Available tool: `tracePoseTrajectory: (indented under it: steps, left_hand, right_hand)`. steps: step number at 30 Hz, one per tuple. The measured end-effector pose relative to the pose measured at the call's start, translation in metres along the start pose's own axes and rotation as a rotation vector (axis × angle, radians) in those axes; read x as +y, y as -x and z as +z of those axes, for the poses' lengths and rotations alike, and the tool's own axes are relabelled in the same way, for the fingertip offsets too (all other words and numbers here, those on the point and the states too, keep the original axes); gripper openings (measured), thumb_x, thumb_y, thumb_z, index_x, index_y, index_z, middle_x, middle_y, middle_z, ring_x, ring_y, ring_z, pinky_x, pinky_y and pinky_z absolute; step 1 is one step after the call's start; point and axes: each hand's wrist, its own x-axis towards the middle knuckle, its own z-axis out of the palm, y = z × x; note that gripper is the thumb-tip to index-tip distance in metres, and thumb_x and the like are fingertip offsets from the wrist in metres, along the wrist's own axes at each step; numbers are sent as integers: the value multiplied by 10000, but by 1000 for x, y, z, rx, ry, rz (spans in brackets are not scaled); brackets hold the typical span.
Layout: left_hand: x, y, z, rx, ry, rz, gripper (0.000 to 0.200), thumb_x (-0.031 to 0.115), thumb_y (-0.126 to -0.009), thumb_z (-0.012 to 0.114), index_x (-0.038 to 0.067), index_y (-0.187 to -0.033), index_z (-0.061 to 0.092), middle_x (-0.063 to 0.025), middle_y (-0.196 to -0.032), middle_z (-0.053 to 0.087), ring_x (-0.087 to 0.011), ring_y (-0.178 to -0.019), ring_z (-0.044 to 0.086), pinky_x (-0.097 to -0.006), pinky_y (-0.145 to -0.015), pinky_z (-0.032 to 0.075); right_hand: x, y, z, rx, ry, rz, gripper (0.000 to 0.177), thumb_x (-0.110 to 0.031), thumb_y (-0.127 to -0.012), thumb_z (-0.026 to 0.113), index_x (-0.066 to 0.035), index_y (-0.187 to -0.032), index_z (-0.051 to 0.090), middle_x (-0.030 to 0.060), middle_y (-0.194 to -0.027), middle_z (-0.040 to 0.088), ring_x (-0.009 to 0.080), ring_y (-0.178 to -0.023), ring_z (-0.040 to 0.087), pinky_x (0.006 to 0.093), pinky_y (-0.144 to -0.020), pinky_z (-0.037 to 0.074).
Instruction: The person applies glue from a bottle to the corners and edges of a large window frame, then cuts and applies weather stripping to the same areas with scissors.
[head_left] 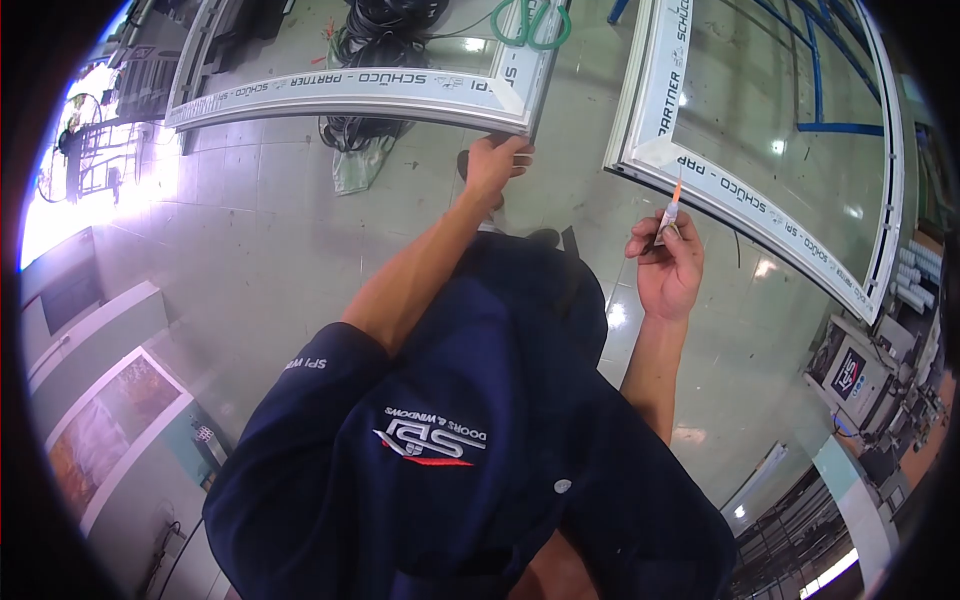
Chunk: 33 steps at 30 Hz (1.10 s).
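Note:
My right hand (668, 270) pinches a small glue tube (666, 228) with a pointed orange nozzle (677, 191) aimed up and away from me. The nozzle tip overlaps the near edge of the right window frame (740, 198); whether it touches is hard to tell. My left hand (495, 167) has its fingers curled at the near corner of the left window frame (400, 85), against its outer edge. Both frames are white with printed protective film. Green-handled scissors (530, 22) lie over the left frame's right side.
Blue metal stand legs (840, 128) show through the right frame. A dark bundle (375, 45) and a clear plastic bag (362, 165) lie below the left frame. A machine (850, 370) stands at the right. Tiled floor (250, 240) runs between the frames.

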Motion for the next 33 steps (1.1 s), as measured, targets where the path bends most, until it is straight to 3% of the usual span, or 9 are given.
tracePoseTrajectory:
  steps: [5, 14, 20, 28, 33]
  left_hand:
    - [7, 3, -14, -42, 127, -53, 289, 239, -965, 728, -6, -1115, 694, -102, -1005, 759, -180, -833, 719, -310, -742, 578]
    - [-6, -5, -11, -26, 80, 26, 293, 250, -942, 783, 6, -1088, 713, -88, -972, 764, -160, -848, 720, -306, -747, 569]
    - [5, -6, -20, -70, 25, -86, 338, 285, -932, 795, 13, -1118, 716, -92, -989, 772, -161, -886, 721, -335, -817, 560]
    - [6, -16, -33, -152, -50, -84, 397, 301, -929, 795, -18, -1154, 724, -124, -1004, 775, -191, -948, 731, -332, -861, 556]
    - [6, -10, -25, -97, -31, -37, 396, 287, -958, 759, -25, -1194, 701, -132, -1054, 767, -211, -1006, 722, -344, -901, 553]
  right_hand:
    - [-3, -2, -4, -4, -34, 12, 235, -98, -968, 553, 40, -1144, 625, 233, -939, 732, 253, -707, 685, 330, -656, 552]
    - [-21, -49, 14, -105, 27, 121, 238, -102, -975, 546, 43, -1147, 623, 246, -953, 724, 270, -712, 691, 326, -649, 552]
    - [-44, -94, 23, -128, 82, 135, 267, -98, -976, 550, 50, -1185, 627, 253, -959, 727, 278, -720, 692, 358, -693, 562]
    - [-60, -148, 34, -155, 88, 191, 274, -88, -973, 554, 57, -1194, 626, 251, -962, 726, 295, -731, 694, 384, -704, 569]
    - [-67, -189, 33, -299, 97, 307, 282, -81, -963, 563, 52, -1200, 635, 251, -962, 726, 298, -738, 699, 373, -708, 562]
